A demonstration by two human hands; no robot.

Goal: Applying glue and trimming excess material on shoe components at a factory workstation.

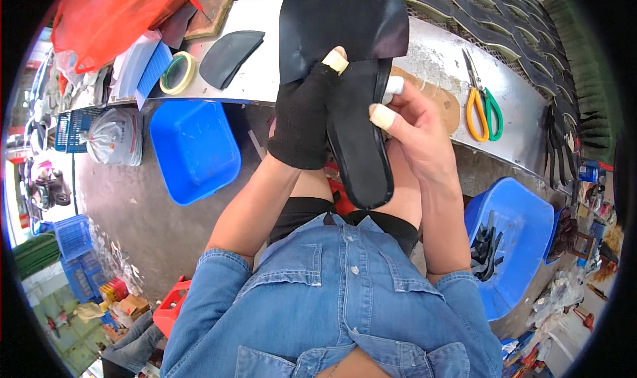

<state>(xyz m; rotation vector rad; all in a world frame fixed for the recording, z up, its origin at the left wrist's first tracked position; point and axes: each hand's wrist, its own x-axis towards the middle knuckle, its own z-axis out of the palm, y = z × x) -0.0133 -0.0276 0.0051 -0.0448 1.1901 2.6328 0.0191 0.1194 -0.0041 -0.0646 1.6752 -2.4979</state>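
A black slipper (359, 154) with a long flat footbed and raised rim hangs over my lap, heel toward me. A broad black leather upper (344, 21) spans its far end. My left hand (302, 116), in a black fingerless glove, grips the slipper from its left side, the taped thumb lying on top near the upper's edge. Its other fingers are hidden underneath. At the right rim my right hand (419, 129) pinches the edge, its taped thumb above and a white-wrapped finger beside the rim.
On the metal bench (249, 16) lie black leather pieces (230, 58), a tape roll (178, 73), and scissors (484, 106) with yellow and green handles. Black strips (491, 13) cover mesh at the far right. Blue tubs stand left (192, 149) and right (524, 245); the right one holds black scraps.
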